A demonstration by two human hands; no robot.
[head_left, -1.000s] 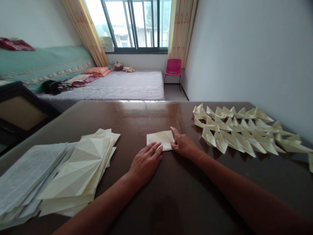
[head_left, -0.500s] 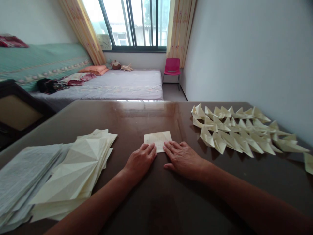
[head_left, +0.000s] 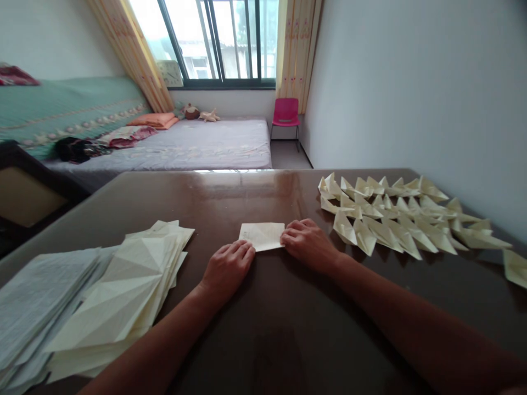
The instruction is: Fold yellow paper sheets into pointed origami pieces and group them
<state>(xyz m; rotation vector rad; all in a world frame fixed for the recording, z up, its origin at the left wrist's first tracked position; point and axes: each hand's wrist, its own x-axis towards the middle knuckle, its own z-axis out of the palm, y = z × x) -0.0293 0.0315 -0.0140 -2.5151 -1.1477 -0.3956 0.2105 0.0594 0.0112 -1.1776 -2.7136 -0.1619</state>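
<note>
A small folded cream paper (head_left: pixel 262 236) lies flat on the dark brown table (head_left: pixel 255 197) in front of me. My left hand (head_left: pixel 228 267) rests palm down at its near left corner, fingers together and touching the edge. My right hand (head_left: pixel 308 243) sits at the paper's right edge with its fingers curled onto that edge. To the right lie several folded cream paper boats (head_left: pixel 395 216) in rows. At the left sits a stack of creased cream sheets (head_left: pixel 123 291) on a pile of printed paper (head_left: pixel 37 296).
Beyond the table's far edge stand a low bed with a grey sheet (head_left: pixel 197 142), a pink chair (head_left: pixel 285 112) by the curtains and a window. A white wall runs along the right side. A dark framed piece of furniture (head_left: pixel 24 186) stands at the left.
My right hand moved from the paper's near edge to its right edge, fingers curling. My left hand slid slightly back toward the near left corner. The view drifted a little.
</note>
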